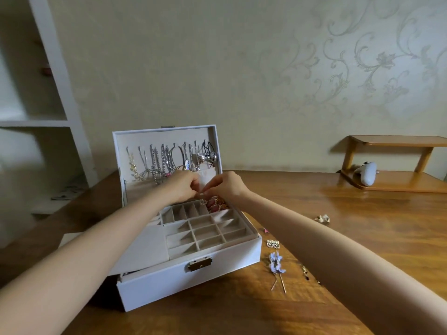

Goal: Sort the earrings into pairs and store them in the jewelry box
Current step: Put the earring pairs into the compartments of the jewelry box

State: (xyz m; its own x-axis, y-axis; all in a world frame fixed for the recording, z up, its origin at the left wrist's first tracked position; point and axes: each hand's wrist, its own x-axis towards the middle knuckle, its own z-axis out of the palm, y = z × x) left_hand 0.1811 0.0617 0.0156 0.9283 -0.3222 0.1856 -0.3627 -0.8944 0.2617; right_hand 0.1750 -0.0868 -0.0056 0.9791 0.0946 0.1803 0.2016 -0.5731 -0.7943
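A white jewelry box (188, 281) stands open on the wooden table, its beige tray of small compartments (208, 228) facing me. My left hand (182, 187) and my right hand (226, 186) meet above the tray's back row, fingertips pinched together on a small silvery earring (202, 198) that dangles between them. Pink and orange earrings (216, 205) lie in a back right compartment. Loose earrings rest on the table right of the box: a sparkly silver one (272, 244), a lilac flower one with long pins (275, 263), a gold one (323, 218).
Necklaces and chains (167, 158) hang inside the raised lid. A small wooden shelf (396, 163) with a white object (366, 176) sits at the back right. A white bookcase (48, 93) stands to the left. The table edge runs along the left.
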